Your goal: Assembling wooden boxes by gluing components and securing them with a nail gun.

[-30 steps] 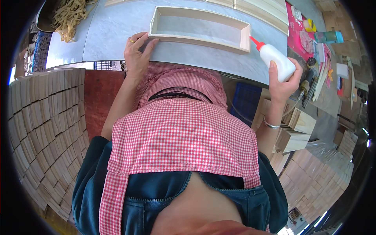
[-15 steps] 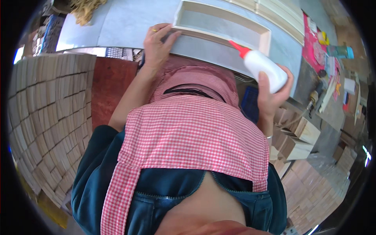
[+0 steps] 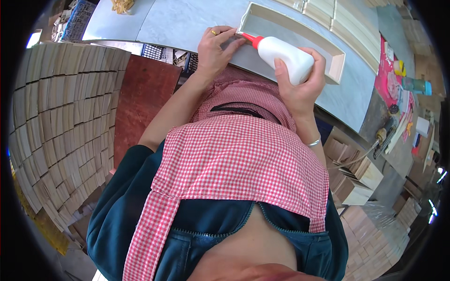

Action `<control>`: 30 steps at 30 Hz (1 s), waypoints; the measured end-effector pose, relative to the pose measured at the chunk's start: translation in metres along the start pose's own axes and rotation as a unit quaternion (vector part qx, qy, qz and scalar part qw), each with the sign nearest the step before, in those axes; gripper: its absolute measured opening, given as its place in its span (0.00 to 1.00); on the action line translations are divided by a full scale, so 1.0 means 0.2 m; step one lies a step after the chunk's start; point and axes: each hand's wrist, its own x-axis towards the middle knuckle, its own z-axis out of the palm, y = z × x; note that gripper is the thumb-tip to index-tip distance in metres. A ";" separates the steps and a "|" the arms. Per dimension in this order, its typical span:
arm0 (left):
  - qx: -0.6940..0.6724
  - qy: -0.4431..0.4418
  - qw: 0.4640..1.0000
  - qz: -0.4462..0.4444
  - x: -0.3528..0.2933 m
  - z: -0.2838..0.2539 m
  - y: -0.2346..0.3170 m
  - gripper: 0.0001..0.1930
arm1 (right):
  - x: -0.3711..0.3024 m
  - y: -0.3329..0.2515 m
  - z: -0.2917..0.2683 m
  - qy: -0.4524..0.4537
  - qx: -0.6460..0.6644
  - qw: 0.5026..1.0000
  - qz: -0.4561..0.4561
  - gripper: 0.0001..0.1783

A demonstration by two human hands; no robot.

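— Stacks of thin pale wooden slats (image 3: pixel 61 136) fill the far left, packed on edge in curved rows. What sits beside them?

— Next to the stacks lies a dark reddish-brown board (image 3: pixel 143 100). Beyond both runs a pale grey tabletop (image 3: pixel 178 23), with a yellowish tangle of fibre (image 3: pixel 123 4) at its far edge.

— Where are the person's hands?

— The left hand (image 3: pixel 216 49) rests on the near edge of the tabletop, a ring on one finger. Its fingertips press against the near left corner of a long, shallow wooden tray (image 3: pixel 293 35). Its grip is not closed round anything; the fingers are bent and pushing on the wood.

— And to the right of that?

— The right hand (image 3: pixel 300 86) is wrapped firmly round a white squeeze bottle (image 3: pixel 283 56) with a red nozzle. The bottle is tilted, its nozzle pointing left and touching or nearly touching the tray's near rim, just beside the left fingertips. A thin bangle circles the right wrist.

— What is at the centre?

— A red and white checked apron (image 3: pixel 239 164) over a dark teal jacket fills the middle.

— And farthest right?

— Small wooden boxes (image 3: pixel 356 178) stand below the tabletop, and a cluttered bench holds a teal bottle (image 3: pixel 415 85) on a pink sheet (image 3: pixel 386 70).
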 end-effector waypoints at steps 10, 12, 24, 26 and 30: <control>0.005 0.002 1.000 0.004 0.01 0.00 0.01 0.15 | -0.06 0.00 -0.23 0.023 -0.067 0.996 0.047 0.28; 0.003 0.002 1.000 0.004 0.01 0.01 0.01 0.15 | -0.08 0.00 -0.28 0.031 -0.075 0.995 0.052 0.28; 0.005 -0.013 1.000 -0.011 0.01 0.00 0.01 0.15 | -0.19 0.03 -0.60 0.096 -0.162 0.978 0.095 0.27; 0.003 -0.017 1.000 -0.009 0.01 -0.01 0.02 0.15 | -0.21 0.04 -0.65 0.106 -0.177 0.974 0.098 0.27; 0.029 -0.030 0.999 -0.033 0.01 -0.01 0.05 0.15 | -0.25 0.04 -0.74 0.129 -0.214 0.962 0.113 0.27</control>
